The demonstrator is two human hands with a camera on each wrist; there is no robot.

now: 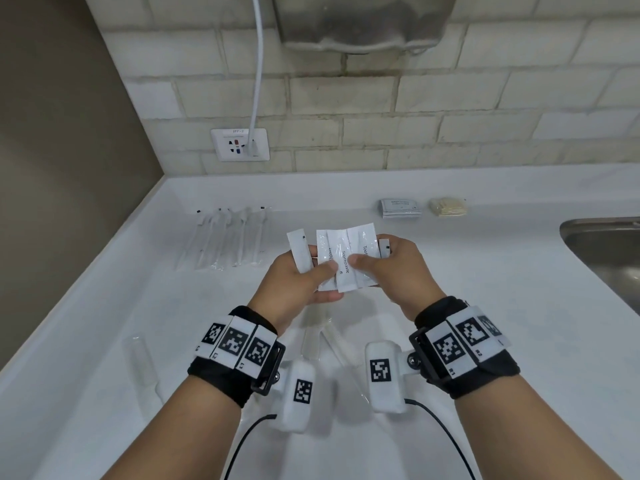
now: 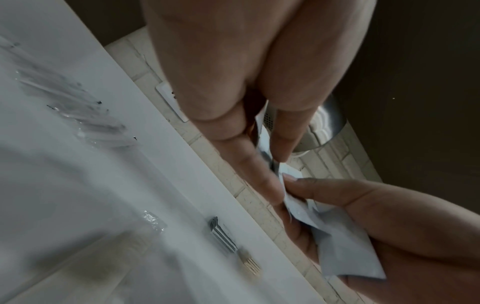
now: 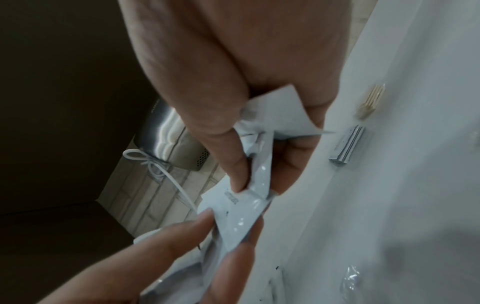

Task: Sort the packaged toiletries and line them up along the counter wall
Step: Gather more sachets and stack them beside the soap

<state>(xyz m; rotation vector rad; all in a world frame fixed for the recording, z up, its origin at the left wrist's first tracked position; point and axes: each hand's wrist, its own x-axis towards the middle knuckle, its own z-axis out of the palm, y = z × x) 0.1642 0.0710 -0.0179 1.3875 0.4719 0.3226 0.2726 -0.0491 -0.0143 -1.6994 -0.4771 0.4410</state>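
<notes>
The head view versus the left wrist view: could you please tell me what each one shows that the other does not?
Only the head view shows the sink, the "Toothpaste" print on the sachets, and both wristbands.

Only the left wrist view shows the sachets' plain backs, with the left hand pinching them edge-on.

Both show the right hand gripping the sachets, the clear wrapped toothbrushes, the grey packet stack, the tan packets and the socket.

Glossy white plastic toothpaste sachets (image 1: 346, 258), smooth matt white counter (image 1: 485, 289), brushed-metal sink (image 1: 606, 251), clear-plastic-wrapped toothbrushes (image 1: 228, 237)
</notes>
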